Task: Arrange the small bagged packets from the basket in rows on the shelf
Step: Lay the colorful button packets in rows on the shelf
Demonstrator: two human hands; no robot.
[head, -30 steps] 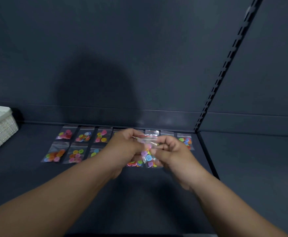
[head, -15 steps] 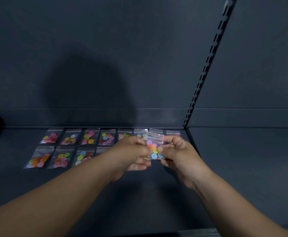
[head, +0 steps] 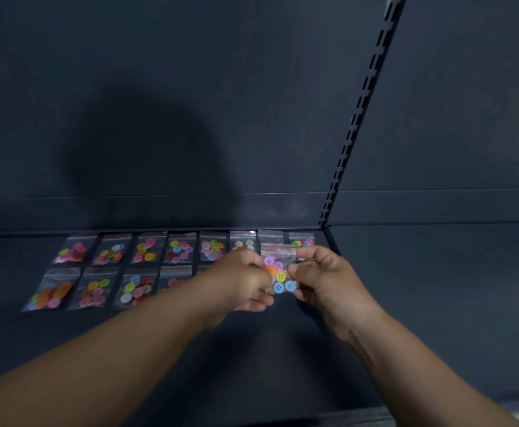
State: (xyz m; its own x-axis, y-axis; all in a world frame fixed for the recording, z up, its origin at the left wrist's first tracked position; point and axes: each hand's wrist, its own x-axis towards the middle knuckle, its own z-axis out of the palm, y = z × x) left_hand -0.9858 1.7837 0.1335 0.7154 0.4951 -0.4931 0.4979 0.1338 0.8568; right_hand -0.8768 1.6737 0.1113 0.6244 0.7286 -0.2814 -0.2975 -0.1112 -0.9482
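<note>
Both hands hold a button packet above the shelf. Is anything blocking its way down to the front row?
Nothing visible does. The packet, pinched between the left hand and right hand, is held above the shelf; the hands hide the front row's right end.

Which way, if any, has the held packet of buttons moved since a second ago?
Yes. The held packet, pinched between left hand and right hand, has shifted right, closer to the slotted upright.

packet (head: 278, 274) seemingly flatter than before
</note>
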